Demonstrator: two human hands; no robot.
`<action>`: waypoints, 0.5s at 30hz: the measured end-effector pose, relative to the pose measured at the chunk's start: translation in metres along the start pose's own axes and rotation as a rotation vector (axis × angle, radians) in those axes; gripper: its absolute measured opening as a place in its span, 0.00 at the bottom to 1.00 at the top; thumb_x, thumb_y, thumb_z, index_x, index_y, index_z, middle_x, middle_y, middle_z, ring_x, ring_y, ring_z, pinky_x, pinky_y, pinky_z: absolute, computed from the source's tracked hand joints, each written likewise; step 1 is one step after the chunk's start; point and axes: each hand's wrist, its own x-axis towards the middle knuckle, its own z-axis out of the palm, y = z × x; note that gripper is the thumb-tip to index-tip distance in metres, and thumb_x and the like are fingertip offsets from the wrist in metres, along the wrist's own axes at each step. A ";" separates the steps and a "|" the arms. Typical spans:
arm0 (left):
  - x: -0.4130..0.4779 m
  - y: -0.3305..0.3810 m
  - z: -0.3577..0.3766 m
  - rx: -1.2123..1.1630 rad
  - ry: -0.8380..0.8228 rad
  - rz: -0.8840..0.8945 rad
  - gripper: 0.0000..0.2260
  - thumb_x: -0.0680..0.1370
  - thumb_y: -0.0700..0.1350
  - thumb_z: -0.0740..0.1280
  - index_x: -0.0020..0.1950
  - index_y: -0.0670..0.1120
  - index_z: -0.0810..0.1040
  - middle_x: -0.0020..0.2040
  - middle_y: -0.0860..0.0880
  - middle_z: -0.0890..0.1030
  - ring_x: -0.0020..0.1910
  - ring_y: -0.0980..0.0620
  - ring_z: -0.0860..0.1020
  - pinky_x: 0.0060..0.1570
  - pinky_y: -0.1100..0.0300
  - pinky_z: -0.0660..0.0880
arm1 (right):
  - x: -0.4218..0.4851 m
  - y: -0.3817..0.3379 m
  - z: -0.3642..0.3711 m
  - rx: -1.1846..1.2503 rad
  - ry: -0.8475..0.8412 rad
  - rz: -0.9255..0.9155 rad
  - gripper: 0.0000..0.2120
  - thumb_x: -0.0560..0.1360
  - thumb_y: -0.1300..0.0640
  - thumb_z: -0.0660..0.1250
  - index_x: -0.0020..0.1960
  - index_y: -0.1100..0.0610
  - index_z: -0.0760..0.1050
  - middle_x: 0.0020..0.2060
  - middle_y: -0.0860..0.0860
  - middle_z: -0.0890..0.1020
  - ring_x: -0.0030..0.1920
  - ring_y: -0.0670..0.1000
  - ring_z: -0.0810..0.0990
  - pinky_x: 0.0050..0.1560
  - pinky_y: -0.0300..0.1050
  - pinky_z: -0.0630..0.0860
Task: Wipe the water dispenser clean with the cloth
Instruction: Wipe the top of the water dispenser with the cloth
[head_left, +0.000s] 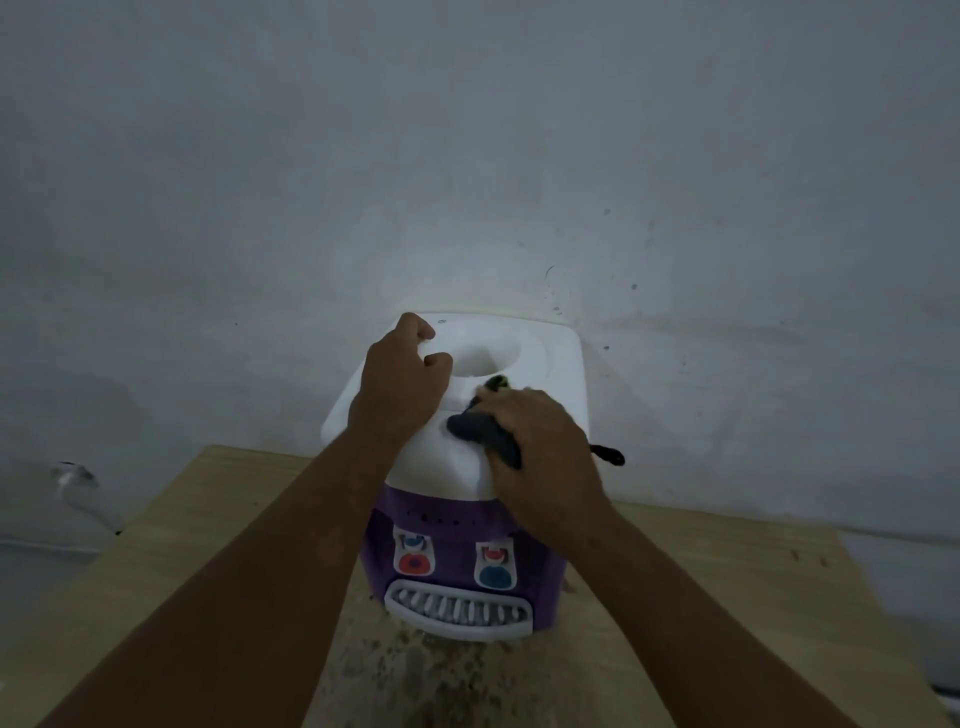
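right now i'm wiping the white top of the water dispenser (545, 353) on the tabletop (208, 519), right hand (540, 441) gripping the dark cloth (480, 434); left hand (402, 382) is bracing, fingers (415, 327) curled, maybe gripping, though i can't tell. next, probably working down the purple front.

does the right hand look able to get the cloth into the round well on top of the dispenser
Probably yes. The right hand grips the cloth on top of the dispenser, just in front of the well. The left hand sits at the well's left rim only, leaving its near side open.
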 end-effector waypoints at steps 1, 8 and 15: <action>0.000 0.000 0.000 0.000 0.001 0.005 0.10 0.73 0.42 0.65 0.54 0.47 0.74 0.48 0.51 0.78 0.46 0.50 0.76 0.48 0.59 0.72 | -0.001 -0.001 -0.001 0.013 -0.026 -0.035 0.11 0.75 0.59 0.66 0.55 0.51 0.82 0.47 0.48 0.83 0.48 0.47 0.76 0.53 0.38 0.68; -0.001 -0.001 -0.002 0.005 0.000 0.021 0.10 0.73 0.42 0.65 0.55 0.46 0.74 0.47 0.50 0.80 0.47 0.49 0.77 0.50 0.58 0.73 | -0.002 0.009 -0.016 -0.185 -0.047 0.115 0.19 0.77 0.45 0.51 0.55 0.50 0.77 0.43 0.45 0.76 0.43 0.45 0.72 0.40 0.35 0.68; -0.001 0.001 -0.002 0.006 -0.003 0.010 0.11 0.73 0.42 0.65 0.55 0.47 0.74 0.46 0.51 0.78 0.43 0.52 0.74 0.46 0.61 0.69 | 0.007 0.002 -0.026 0.116 0.124 0.349 0.07 0.79 0.56 0.63 0.52 0.50 0.79 0.42 0.43 0.80 0.41 0.41 0.75 0.39 0.30 0.68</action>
